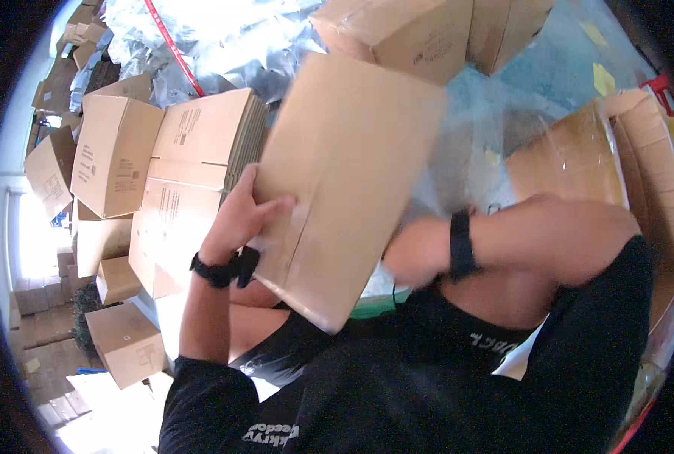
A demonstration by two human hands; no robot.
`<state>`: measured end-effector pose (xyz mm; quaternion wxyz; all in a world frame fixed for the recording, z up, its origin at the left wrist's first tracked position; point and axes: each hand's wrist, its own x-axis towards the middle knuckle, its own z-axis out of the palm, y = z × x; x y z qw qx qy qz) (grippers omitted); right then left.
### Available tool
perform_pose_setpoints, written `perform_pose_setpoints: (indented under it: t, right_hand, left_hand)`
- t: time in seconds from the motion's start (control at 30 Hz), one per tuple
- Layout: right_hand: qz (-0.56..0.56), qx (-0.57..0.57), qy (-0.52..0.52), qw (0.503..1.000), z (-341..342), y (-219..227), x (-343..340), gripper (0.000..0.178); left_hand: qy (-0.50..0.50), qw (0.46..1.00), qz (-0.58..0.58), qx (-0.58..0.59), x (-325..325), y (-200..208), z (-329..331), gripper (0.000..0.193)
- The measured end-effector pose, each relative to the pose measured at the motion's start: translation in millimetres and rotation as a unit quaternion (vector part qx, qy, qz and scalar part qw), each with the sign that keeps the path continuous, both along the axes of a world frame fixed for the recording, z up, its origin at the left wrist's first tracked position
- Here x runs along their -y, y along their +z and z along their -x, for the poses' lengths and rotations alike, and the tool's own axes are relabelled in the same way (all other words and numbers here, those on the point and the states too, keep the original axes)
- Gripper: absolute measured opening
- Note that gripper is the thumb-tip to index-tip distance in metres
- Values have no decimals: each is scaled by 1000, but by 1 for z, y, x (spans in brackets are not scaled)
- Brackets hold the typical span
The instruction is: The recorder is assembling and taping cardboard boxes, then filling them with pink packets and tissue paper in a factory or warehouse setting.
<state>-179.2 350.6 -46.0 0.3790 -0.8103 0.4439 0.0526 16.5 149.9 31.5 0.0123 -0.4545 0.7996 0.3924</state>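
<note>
Carton [367,121], plain and brown, hung tilted over the person's lap [397,356], broad face turned up toward my view, its depth hidden. From my remote seat I judged it light for its size, though I couldn't see whether it was empty; the board seemed stiff along the edges, apt to bow mid-face and crush at a corner, and the glossy strip by its seam looked slicker than bare board. I reckoned opposite edges, palms flat, gave the surest hold. My left hand [238,216] gripped the left edge, one digit laid on the face. My right hand [420,253] was a blur beside the lower right edge; I couldn't tell whether it was closed or touching. Farther left sat a stack of flattened cartons [189,140], layers showing at its right edge, with a printed box [113,159] just beside its left edge. Beyond lay clear plastic [231,38] and a taped box [397,30]; rightward, an open box [568,163].
</note>
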Motion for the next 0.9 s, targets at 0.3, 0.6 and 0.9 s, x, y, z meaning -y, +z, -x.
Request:
perform_pose_setpoints:
  t: [0.3,0.6,0.9]
  right_hand:
    - [-29,218,63,973,-43,46,-41,26]
    - [17,86,-82,993,48,117,2,47]
    - [148,432,-508,731,160,120,-9,48]
  left_hand:
    - [-356,927,113,43,4,79,79,94]
    - [-355,878,306,91,-56,-10,81,92]
    - [-291,858,422,-38,44,-73,29,71]
